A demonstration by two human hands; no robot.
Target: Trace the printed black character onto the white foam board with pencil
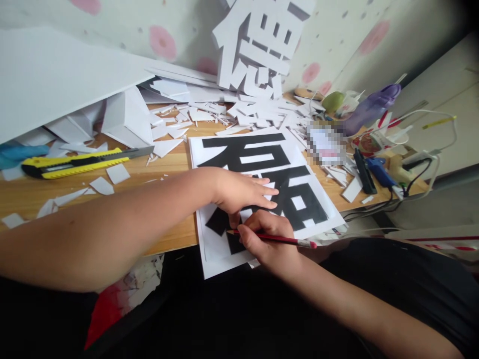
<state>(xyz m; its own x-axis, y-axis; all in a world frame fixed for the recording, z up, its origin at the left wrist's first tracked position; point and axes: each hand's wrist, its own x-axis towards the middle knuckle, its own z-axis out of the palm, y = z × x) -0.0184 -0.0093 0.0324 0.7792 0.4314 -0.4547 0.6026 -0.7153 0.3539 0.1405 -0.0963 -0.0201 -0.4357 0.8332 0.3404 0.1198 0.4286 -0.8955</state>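
Observation:
A white board (209, 249) lies at the front edge of the wooden table, with a large black character stencil (309, 199) on it. White shows through the stencil's cut-out openings. My left hand (243, 192) rests flat on the black shape, fingers spread and pointing right. Just below it, my right hand (269, 237) grips a red and black pencil (288, 240). The pencil's tip points left and meets the lower left part of the black shape, near its edge. Its pink eraser end sticks out to the right of my hand.
A yellow utility knife (82, 162) lies at the left. White offcuts (194, 115) are heaped along the back. A cut white character (258, 45) leans on the wall. On the right are a blue glue gun (381, 172), cables, a paper cup (370, 142) and a purple object (374, 107).

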